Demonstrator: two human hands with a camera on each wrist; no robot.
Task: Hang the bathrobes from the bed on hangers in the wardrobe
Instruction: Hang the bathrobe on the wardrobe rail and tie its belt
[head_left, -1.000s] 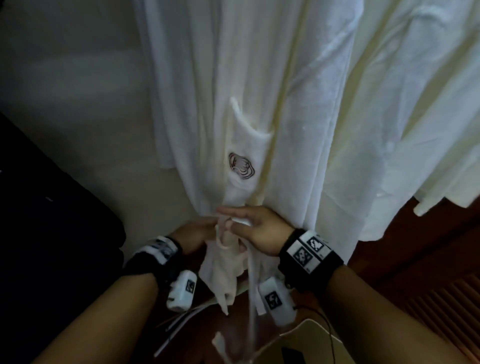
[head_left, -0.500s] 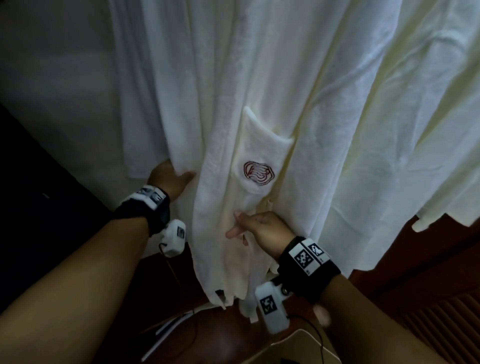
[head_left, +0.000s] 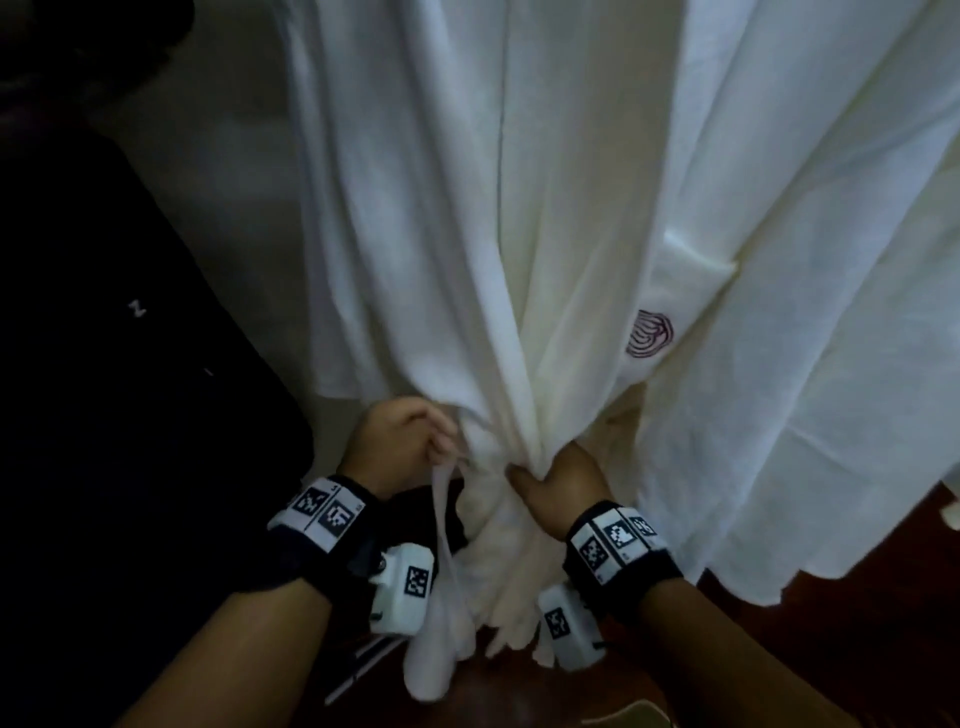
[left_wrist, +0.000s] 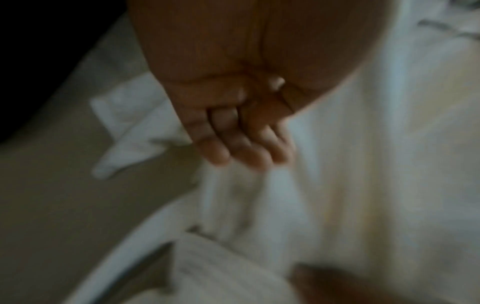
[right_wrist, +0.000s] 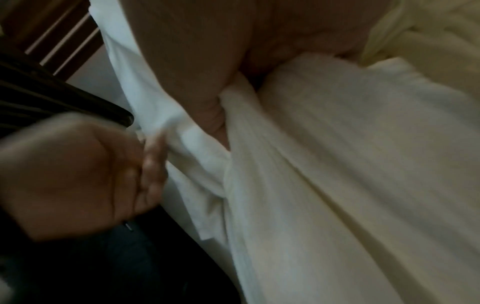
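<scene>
step: tidying the hung bathrobe, looks like gathering the lower front and sorting the belt. Hanging itself appears done.
bathrobe: hangs straight down, top out of frame; hanger not visible. Second white robe just beside it on the right, touching.
landmark: crest pocket on the bathrobe.
right hand: below and left of the pocket, fingers buried in a bunched fold, thumb over it, clenched on cloth.
left hand: further left of the pocket at the robe's left edge, fingers curled, pinching the belt strip, which drops below the hand.
wrist views: blurred; the right wrist view confirms cloth wedged in the right hand's grip.
how-to: keep the right-hand bunch steady as anchor, pull belt sideways rather than down, so the robe doesn't slide off its support.
risk: a hard downward tug could drag the robe off.
</scene>
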